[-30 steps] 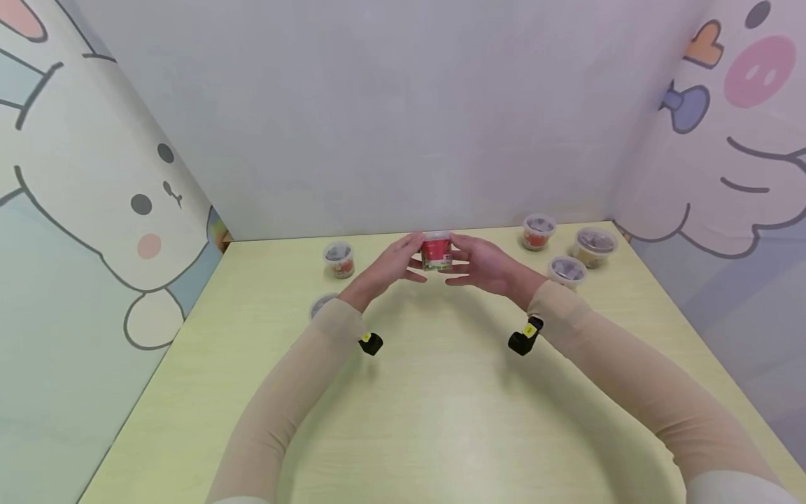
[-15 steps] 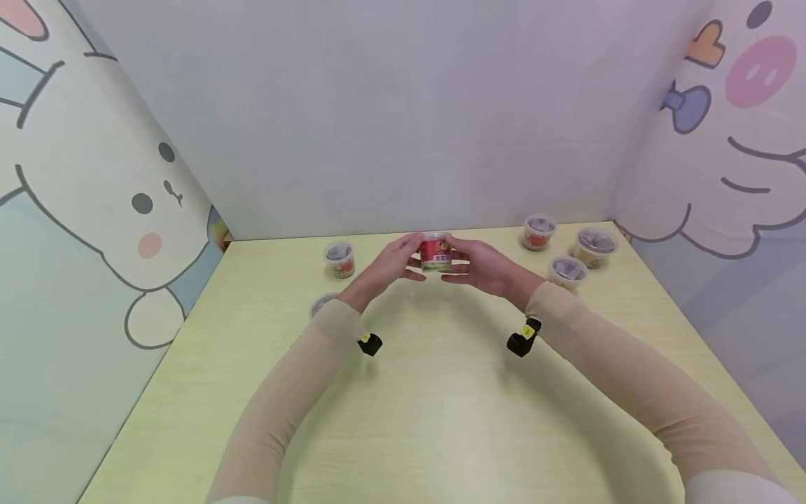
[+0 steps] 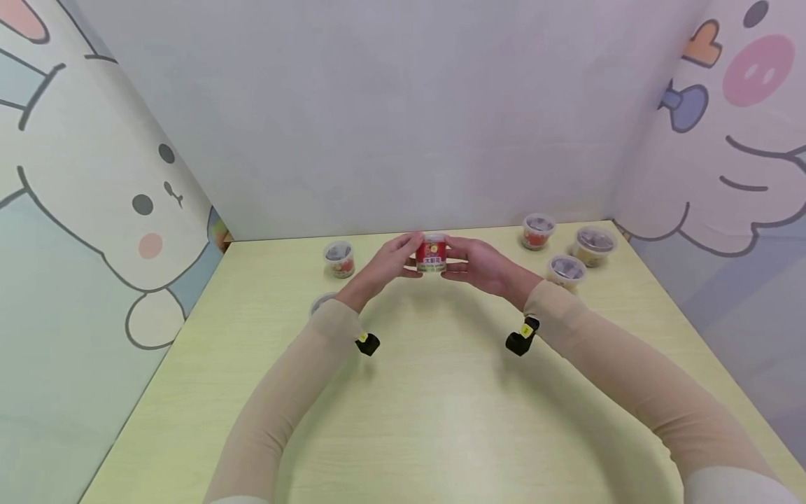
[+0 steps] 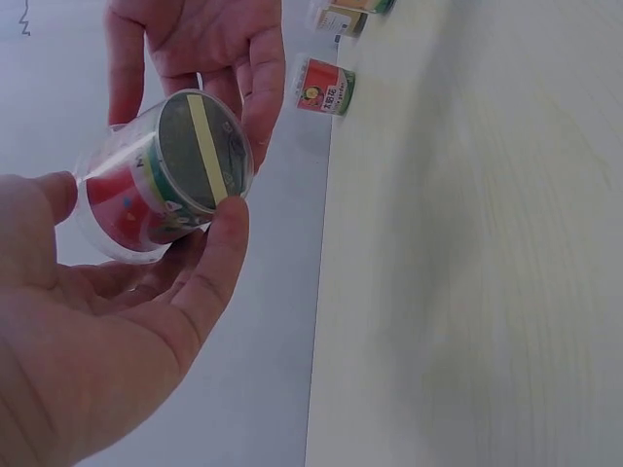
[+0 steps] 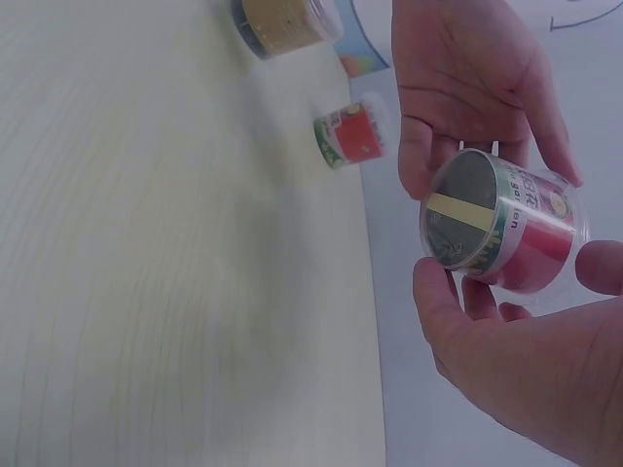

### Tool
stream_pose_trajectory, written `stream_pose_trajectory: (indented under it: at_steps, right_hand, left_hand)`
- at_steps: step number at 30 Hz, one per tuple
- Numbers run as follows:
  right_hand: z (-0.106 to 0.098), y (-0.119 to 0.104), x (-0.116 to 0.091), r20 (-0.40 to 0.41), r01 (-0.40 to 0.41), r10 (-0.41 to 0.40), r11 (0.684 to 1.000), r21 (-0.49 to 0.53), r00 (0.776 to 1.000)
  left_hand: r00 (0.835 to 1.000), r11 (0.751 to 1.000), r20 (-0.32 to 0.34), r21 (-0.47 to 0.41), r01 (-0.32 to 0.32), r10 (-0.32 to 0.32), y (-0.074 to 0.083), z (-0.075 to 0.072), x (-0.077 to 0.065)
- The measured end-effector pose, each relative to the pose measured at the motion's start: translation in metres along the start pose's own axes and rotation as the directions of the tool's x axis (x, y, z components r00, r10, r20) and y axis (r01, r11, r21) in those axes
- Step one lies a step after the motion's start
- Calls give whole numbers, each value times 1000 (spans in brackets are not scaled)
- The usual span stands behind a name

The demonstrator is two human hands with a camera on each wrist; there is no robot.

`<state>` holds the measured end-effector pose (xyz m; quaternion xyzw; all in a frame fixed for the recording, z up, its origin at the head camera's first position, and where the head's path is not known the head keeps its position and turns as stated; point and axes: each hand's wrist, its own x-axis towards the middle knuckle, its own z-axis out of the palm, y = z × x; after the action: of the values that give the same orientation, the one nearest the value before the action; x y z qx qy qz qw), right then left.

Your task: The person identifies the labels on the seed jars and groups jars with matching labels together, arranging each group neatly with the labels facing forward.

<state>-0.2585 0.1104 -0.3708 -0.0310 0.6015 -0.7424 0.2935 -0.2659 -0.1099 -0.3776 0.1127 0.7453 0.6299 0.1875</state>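
Observation:
Near the far edge of the table, both hands hold a small clear plastic tub (image 3: 431,254) with a red and green label. It is lifted above the tabletop, lid side up in the head view. My left hand (image 3: 392,262) grips it from the left, thumb near the rim and fingertips by the base. From the other side my right hand (image 3: 488,267) grips it the same way. A pale tape strip crosses the dark base of the tub (image 4: 204,151) in the left wrist view. The right wrist view shows printing on the label of the tub (image 5: 521,219).
On the left, a lidded tub (image 3: 340,260) stands on the table (image 3: 434,392), and another tub (image 3: 321,303) is partly behind the left sleeve. Three more tubs stand back right: a red one (image 3: 538,232), a wider one (image 3: 594,246) and one near the right wrist (image 3: 566,271).
The held tub has turned between the hands, bringing the label's picture and lettering round to face the head camera. Tub and hands have shifted slightly left. The standing tubs have stayed put.

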Motion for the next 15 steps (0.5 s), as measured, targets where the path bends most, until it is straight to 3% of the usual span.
stream_pose_trajectory:
  at_steps: [11, 15]
  right_hand:
    - [2, 1, 1, 4, -7, 7, 1000, 3, 1000]
    - [4, 0, 3, 15, -4, 4, 1000, -5, 1000]
  left_hand:
    - [1000, 1000, 4, 9, 18, -18, 0, -2, -4]
    - [999, 998, 14, 57, 35, -36, 4, -8, -5]
